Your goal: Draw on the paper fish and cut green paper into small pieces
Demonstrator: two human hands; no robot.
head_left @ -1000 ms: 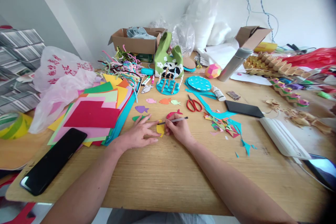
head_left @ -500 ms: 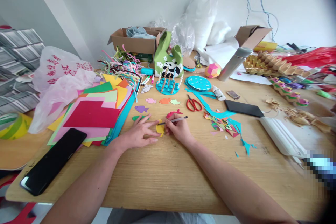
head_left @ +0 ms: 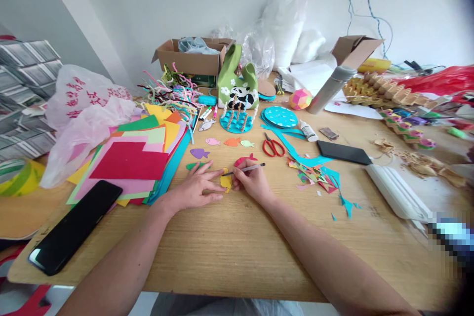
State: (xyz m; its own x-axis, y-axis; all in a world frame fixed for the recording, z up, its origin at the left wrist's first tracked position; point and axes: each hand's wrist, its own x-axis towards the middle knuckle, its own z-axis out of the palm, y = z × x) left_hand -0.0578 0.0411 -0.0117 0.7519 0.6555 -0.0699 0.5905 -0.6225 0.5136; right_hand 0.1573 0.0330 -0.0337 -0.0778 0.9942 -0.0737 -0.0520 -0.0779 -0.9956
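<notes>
My right hand (head_left: 252, 181) is closed round a pen (head_left: 249, 168), whose tip rests at a yellow paper fish (head_left: 225, 180). With fingers spread, my left hand (head_left: 199, 186) lies flat on the table, its fingertips touching the yellow fish's left edge. A green paper fish (head_left: 192, 166) is partly covered by the left fingers. Behind my right hand lies a red paper fish (head_left: 245, 160), partly hidden. Farther back are a purple fish (head_left: 199, 153), a pink fish (head_left: 212, 141), an orange fish (head_left: 232, 142) and a light green fish (head_left: 247, 143).
Red-handled scissors (head_left: 273, 147) and paper scraps (head_left: 314, 175) lie to the right, near a glue bottle (head_left: 308, 131). Coloured sheets (head_left: 128, 163) and a black phone (head_left: 76, 227) are on the left. A green panda bag (head_left: 237, 81) stands behind, with a grey flask (head_left: 331, 90) farther right.
</notes>
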